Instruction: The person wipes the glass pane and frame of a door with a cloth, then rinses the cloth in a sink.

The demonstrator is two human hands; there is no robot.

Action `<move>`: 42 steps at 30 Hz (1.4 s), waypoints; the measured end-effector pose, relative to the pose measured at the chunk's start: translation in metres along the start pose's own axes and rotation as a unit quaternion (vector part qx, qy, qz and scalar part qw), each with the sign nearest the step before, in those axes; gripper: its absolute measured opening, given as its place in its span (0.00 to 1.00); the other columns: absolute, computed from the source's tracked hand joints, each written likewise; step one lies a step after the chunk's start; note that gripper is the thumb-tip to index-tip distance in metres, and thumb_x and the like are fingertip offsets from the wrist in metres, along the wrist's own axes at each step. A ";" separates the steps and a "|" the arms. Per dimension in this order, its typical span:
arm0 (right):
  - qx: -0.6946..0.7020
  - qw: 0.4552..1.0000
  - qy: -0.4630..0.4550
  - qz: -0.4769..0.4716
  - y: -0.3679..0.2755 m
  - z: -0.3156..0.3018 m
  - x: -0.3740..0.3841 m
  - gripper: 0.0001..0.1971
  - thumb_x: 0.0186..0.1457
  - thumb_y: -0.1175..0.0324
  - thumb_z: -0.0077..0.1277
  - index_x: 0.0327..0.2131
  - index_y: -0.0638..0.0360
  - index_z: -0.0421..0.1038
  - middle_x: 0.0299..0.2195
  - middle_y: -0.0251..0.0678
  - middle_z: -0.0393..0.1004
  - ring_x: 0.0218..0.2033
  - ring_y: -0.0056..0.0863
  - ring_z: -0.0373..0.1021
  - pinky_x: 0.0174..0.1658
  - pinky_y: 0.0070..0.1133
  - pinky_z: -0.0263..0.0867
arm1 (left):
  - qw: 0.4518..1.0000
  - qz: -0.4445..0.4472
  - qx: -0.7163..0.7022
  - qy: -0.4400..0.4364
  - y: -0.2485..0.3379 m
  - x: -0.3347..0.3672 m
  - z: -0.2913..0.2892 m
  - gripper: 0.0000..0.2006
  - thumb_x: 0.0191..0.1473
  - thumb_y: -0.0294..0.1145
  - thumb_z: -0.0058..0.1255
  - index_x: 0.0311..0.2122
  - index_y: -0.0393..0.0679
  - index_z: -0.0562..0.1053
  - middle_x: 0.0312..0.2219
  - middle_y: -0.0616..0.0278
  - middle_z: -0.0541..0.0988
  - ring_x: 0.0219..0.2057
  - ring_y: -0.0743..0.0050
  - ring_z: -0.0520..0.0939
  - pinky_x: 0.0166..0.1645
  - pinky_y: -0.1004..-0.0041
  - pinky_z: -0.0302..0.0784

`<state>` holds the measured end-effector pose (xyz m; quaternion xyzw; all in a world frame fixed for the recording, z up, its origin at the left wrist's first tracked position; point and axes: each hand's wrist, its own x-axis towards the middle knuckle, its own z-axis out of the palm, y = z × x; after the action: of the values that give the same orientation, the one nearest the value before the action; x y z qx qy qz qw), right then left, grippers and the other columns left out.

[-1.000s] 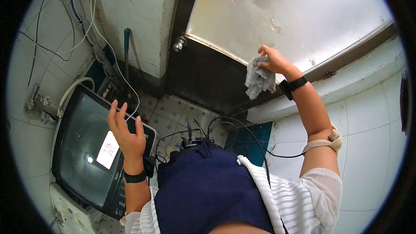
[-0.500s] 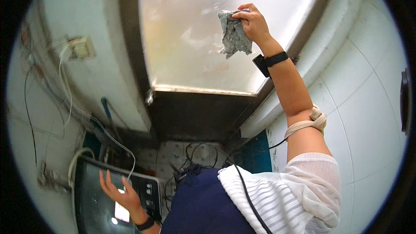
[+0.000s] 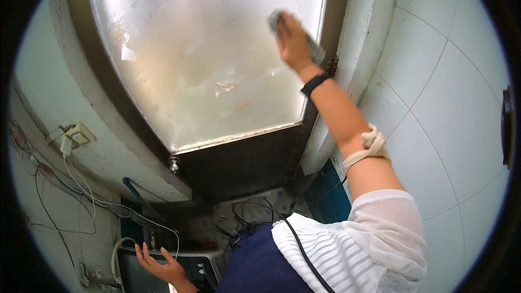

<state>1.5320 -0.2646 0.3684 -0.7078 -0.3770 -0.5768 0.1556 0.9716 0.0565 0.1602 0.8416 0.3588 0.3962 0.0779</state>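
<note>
My right hand (image 3: 294, 43) is raised high against the frosted glass pane (image 3: 201, 65) of a door, near the pane's right edge. Under its palm and fingers is a grey cloth (image 3: 316, 52), partly covered by the hand and a little blurred. A dark band circles that wrist. Low on the left, my left hand (image 3: 165, 271) hangs with its fingers spread and nothing in them, over or beside a washing machine (image 3: 184, 263) with a dark lid and control panel.
The door has a dark frame, a dark lower panel (image 3: 239, 157) and a round metal knob (image 3: 173, 164). A wall socket with a white plug (image 3: 80, 134) and loose cables are at left. Black cables (image 3: 255, 203) lie on the floor; white tiles (image 3: 423, 103) cover the right wall.
The cloth, which hung loosely from my right hand, now lies flattened beneath it at the pane's right side. The view has turned, shifting the door left. My left hand stays spread.
</note>
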 end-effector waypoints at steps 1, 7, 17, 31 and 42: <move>-0.026 0.999 -0.044 -0.005 -0.011 0.003 -0.030 0.27 0.53 0.74 0.46 0.59 0.57 0.60 0.66 0.40 0.47 0.65 0.46 0.46 0.66 0.37 0.44 | 1.000 0.011 -0.003 -0.007 0.006 0.000 0.002 0.21 0.56 0.28 0.48 0.56 0.41 0.64 0.60 0.50 0.60 0.60 0.45 0.61 0.59 0.52 0.63; -0.047 0.960 -0.259 -0.094 -0.044 0.001 -0.164 0.26 0.53 0.78 0.42 0.57 0.54 0.64 0.66 0.27 0.49 0.67 0.30 0.46 0.65 0.30 0.50 | 0.998 0.034 -0.034 -0.031 0.040 0.011 0.001 0.20 0.57 0.28 0.48 0.55 0.40 0.65 0.60 0.50 0.60 0.60 0.45 0.61 0.60 0.53 0.62; -0.050 0.981 0.179 -0.048 0.054 -0.097 0.087 0.23 0.45 0.88 0.41 0.47 0.67 0.69 0.57 0.44 0.62 0.58 0.47 0.57 0.60 0.33 0.57 | 0.998 0.055 0.002 -0.017 0.048 0.006 0.000 0.20 0.56 0.29 0.48 0.55 0.39 0.65 0.60 0.49 0.60 0.61 0.46 0.60 0.61 0.50 0.58; 0.038 0.961 -0.121 -0.247 -0.015 0.005 0.006 0.24 0.55 0.76 0.43 0.57 0.55 0.64 0.62 0.33 0.57 0.62 0.31 0.57 0.64 0.29 0.52 | 0.999 0.045 0.005 -0.027 0.084 0.018 0.006 0.21 0.58 0.28 0.47 0.57 0.41 0.63 0.61 0.50 0.57 0.61 0.43 0.58 0.59 0.48 0.61; 0.048 0.977 0.196 -0.064 0.035 -0.025 0.227 0.23 0.51 0.81 0.40 0.51 0.58 0.68 0.53 0.42 0.68 0.54 0.41 0.63 0.60 0.31 0.59 | 0.999 -0.017 -0.016 -0.036 0.081 0.004 0.018 0.21 0.58 0.28 0.47 0.57 0.43 0.62 0.61 0.51 0.55 0.62 0.44 0.58 0.60 0.46 0.60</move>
<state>1.5505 -0.2242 0.5953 -0.5469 -0.4103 -0.6948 0.2231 1.0301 0.0021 0.1842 0.8478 0.3635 0.3700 0.1106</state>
